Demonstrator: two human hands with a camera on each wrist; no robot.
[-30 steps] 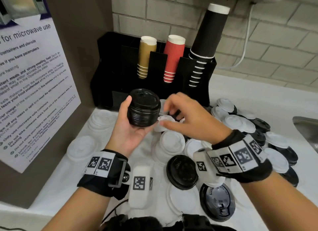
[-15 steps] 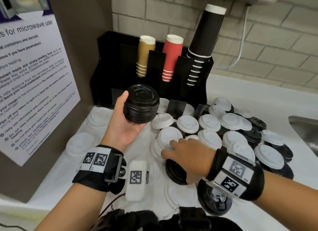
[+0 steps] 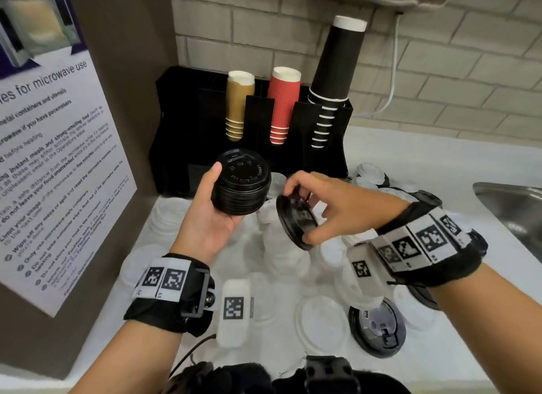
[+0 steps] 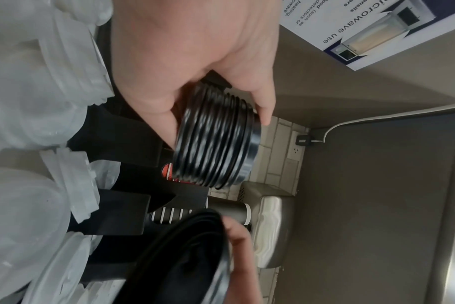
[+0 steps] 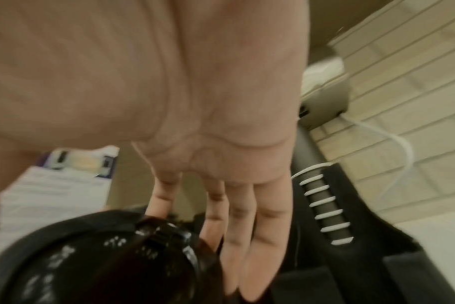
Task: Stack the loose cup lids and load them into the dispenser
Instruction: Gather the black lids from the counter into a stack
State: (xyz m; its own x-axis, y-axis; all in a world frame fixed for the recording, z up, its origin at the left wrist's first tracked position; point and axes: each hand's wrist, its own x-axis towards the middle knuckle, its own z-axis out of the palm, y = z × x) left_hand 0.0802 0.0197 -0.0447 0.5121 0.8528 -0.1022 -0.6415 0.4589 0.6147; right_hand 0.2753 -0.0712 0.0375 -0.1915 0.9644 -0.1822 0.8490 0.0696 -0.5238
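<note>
Black plastic lids, nested into a short stack of black lids (image 3: pixel 241 185), sit upright in the left hand (image 3: pixel 209 217), top face up and tipped slightly toward the wearer, the stack's axis running near vertical. That hand cups it from below and the side: the thumb (image 3: pixel 211 173) rises along the left wall, and the other fingers curl round the far side, mostly hidden in the head view. From the left wrist view the stack (image 4: pixel 216 137) lies across the palm with the thumb laid along its rim.

Just to its right, close but apart from it, the right hand (image 3: pixel 337 209) holds a single black lid (image 3: pixel 296 222) on edge, its open underside turned toward the wearer and its flat axis pointing roughly toward the stack. Thumb below and fingertips above pinch the rim; from the right wrist view the fingers (image 5: pixel 249 236) reach out fairly straight over the lid (image 5: pixel 96 263), which is blurred.

Both are raised above the white counter (image 3: pixel 410 147), in front of the black dispenser (image 3: pixel 181 124) holding gold, red and black cups. White lids (image 3: pixel 281 255) and one black lid (image 3: pixel 378 329) lie scattered beneath.
</note>
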